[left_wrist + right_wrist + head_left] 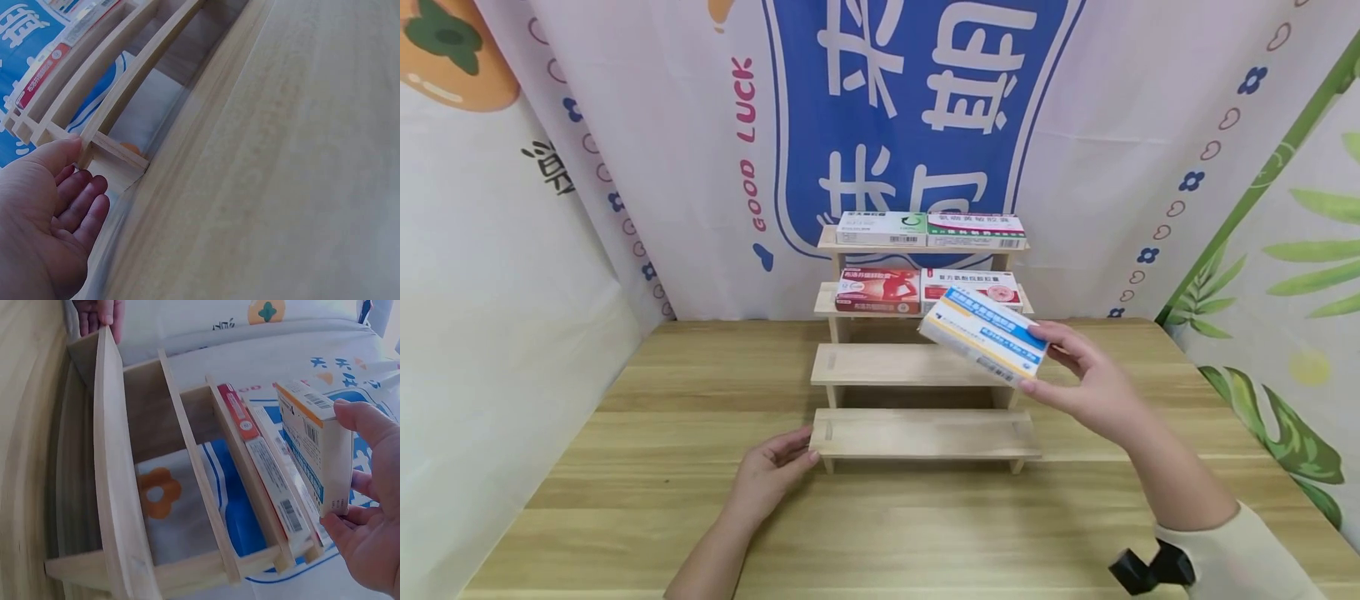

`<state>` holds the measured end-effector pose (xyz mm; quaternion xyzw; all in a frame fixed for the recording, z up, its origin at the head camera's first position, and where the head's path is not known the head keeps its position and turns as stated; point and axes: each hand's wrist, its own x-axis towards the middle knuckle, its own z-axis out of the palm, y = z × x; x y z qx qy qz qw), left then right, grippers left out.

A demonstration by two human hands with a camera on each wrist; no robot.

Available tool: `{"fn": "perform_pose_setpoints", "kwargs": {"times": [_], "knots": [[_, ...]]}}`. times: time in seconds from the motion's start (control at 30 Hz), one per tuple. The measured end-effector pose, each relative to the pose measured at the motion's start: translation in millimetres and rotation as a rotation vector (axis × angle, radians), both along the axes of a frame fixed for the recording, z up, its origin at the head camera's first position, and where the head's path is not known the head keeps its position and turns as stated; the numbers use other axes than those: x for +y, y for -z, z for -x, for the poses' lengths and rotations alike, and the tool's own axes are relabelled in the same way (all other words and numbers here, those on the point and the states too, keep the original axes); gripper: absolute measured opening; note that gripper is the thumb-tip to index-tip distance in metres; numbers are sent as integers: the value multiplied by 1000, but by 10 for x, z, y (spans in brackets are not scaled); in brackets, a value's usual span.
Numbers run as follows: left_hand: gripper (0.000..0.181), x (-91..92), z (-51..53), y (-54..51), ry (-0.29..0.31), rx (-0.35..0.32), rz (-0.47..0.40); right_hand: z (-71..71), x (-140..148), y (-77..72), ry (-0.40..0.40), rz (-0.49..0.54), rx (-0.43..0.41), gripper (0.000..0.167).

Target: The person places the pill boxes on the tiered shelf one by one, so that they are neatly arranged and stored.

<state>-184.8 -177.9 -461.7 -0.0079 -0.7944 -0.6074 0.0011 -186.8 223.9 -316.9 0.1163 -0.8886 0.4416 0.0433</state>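
Note:
A white, blue and yellow medicine box (985,335) is gripped at its right end by my right hand (1093,385), held tilted in front of the upper part of a wooden tiered stand (917,435). The right wrist view shows the thumb and fingers on opposite sides of this box (315,444). My left hand (772,472) pinches the left end of the stand's lowest tier. Up close in the left wrist view, the left thumb (65,150) lies on the tier's corner, with the other fingers curled below.
A green-white box (880,228) and a pink-striped white box (976,232) lie on the top tier. On the second tier sit a red box (877,290) and a red-white box (972,287). Printed cloth (700,167) hangs behind the wooden table (662,500).

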Motion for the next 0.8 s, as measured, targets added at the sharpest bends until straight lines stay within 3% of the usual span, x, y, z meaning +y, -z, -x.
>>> {"fn": "perform_pose_setpoints", "kwargs": {"times": [0.37,0.8], "knots": [[43,-2,-8,-4,6,5,-1,206,-398,196,-161,52,-92,66],[43,5,-11,-11,-4,3,-8,431,-725,391,-226,16,-119,69]]}}
